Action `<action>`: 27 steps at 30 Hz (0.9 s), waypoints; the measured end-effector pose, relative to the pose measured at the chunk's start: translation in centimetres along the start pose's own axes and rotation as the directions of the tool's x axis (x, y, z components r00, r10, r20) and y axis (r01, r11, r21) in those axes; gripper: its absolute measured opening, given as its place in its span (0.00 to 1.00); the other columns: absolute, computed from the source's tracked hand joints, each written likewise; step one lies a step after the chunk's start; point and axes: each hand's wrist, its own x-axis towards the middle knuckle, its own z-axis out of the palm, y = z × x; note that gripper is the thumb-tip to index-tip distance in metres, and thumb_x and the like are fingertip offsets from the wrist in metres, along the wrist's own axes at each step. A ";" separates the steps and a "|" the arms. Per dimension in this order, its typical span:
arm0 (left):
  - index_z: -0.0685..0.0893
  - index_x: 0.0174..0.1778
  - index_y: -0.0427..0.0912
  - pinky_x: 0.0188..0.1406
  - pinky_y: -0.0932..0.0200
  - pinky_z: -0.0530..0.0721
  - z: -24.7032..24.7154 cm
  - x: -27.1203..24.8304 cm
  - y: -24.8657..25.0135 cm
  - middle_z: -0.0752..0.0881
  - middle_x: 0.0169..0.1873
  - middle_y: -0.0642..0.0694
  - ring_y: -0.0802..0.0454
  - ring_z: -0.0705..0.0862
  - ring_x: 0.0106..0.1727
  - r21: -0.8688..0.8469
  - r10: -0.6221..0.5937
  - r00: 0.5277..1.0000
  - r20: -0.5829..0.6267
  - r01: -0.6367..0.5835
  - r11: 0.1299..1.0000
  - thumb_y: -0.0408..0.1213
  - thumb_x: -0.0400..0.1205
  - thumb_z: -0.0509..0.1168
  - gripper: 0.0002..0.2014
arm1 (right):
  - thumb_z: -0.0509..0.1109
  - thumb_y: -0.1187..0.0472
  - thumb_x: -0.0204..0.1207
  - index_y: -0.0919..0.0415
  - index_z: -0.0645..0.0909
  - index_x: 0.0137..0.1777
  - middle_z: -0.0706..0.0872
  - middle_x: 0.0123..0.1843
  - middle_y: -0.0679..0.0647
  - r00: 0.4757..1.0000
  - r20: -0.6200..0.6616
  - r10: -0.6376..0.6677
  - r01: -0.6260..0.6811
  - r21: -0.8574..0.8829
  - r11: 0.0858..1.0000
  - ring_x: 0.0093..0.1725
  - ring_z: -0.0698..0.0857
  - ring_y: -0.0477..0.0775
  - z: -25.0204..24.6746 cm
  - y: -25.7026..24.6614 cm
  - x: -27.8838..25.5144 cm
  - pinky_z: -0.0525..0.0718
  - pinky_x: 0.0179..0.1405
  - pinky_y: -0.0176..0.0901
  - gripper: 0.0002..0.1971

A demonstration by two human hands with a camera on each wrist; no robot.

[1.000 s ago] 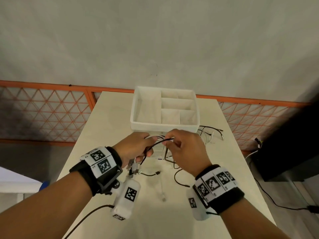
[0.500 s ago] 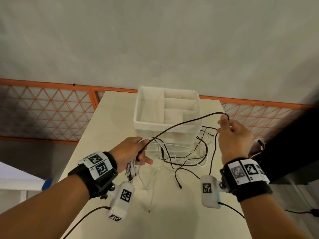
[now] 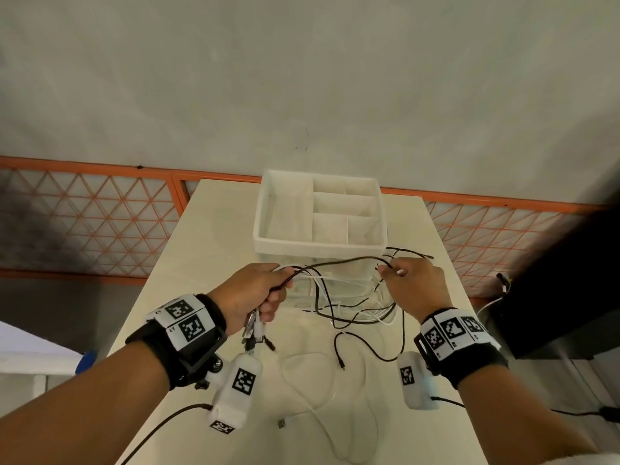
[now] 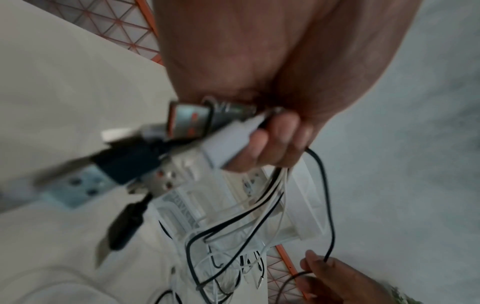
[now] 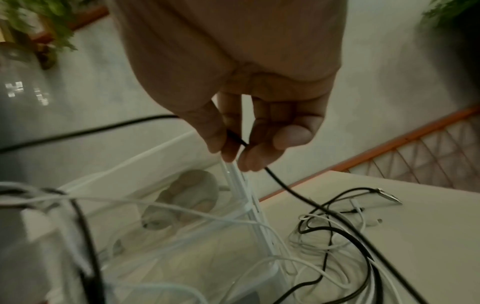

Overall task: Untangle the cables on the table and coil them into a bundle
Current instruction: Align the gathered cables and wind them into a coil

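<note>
My left hand [image 3: 258,293] grips a bunch of black and white cables; their USB plugs [image 3: 253,330] hang out below the fist, and the plugs [image 4: 182,133] sit close to the lens in the left wrist view. A black cable [image 3: 339,263] spans from that fist to my right hand [image 3: 407,280], which pinches it between thumb and fingers [image 5: 228,144]. Below the right hand the black cable [image 5: 298,197] drops into a tangle of black and white cables [image 3: 355,310] on the cream table [image 3: 208,250]. Loose cable ends [image 3: 342,360] trail toward me.
A white compartmented tray [image 3: 318,245] sits on top of a clear drawer unit [image 3: 335,283] just beyond my hands. An orange lattice railing [image 3: 94,223] runs behind the table. A dark object [image 3: 563,290] with cables stands off the right edge.
My right hand, which had pulled the black cable out and up to the right, has come back down and leftward, shortening the span. The left hand keeps its grip in about the same place.
</note>
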 end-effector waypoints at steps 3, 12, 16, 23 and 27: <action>0.78 0.41 0.37 0.17 0.63 0.59 -0.4 -0.5 0.3 0.64 0.20 0.51 0.53 0.57 0.20 0.072 0.044 0.999 -0.025 -0.042 0.996 0.49 0.87 0.61 0.17 | 0.69 0.42 0.74 0.47 0.85 0.34 0.92 0.36 0.52 0.989 0.031 0.143 -0.143 0.017 0.990 0.42 0.90 0.60 -1.0 0.5 1.3 0.90 0.51 0.55 0.13; 0.81 0.40 0.36 0.17 0.62 0.61 -0.7 -1.0 1.7 0.64 0.19 0.51 0.53 0.58 0.18 0.228 0.134 0.991 -0.022 -0.126 0.965 0.56 0.87 0.55 0.25 | 0.68 0.44 0.78 0.39 0.83 0.45 0.89 0.45 0.40 0.942 -0.308 -0.135 0.256 0.396 0.882 0.37 0.91 0.50 -6.4 -4.7 1.7 0.85 0.42 0.47 0.04; 0.81 0.41 0.36 0.18 0.62 0.64 -1.2 -0.5 1.2 0.68 0.21 0.51 0.55 0.63 0.20 0.187 0.150 0.985 -0.081 -0.133 0.973 0.53 0.87 0.57 0.23 | 0.68 0.49 0.82 0.45 0.83 0.48 0.88 0.47 0.37 0.961 -0.232 -0.149 0.248 0.493 0.834 0.37 0.91 0.51 -5.1 -2.8 0.8 0.85 0.41 0.52 0.05; 0.86 0.46 0.31 0.16 0.65 0.61 -1.4 0.2 0.6 0.70 0.21 0.52 0.57 0.62 0.18 0.150 0.164 0.978 -0.129 -0.145 0.978 0.48 0.88 0.59 0.22 | 0.61 0.66 0.79 0.42 0.70 0.79 0.90 0.48 0.55 0.932 0.328 0.155 -0.154 -0.028 0.988 0.42 0.88 0.58 0.9 5.0 -1.0 0.85 0.41 0.45 0.30; 0.88 0.45 0.33 0.16 0.67 0.62 -0.7 0.5 0.0 0.71 0.21 0.52 0.59 0.63 0.17 0.272 0.205 0.973 -0.103 -0.170 0.947 0.46 0.87 0.60 0.19 | 0.75 0.60 0.75 0.39 0.70 0.80 0.89 0.30 0.45 0.951 0.280 -0.134 0.099 0.137 0.986 0.34 0.84 0.41 1.3 1.2 -3.5 0.80 0.47 0.39 0.34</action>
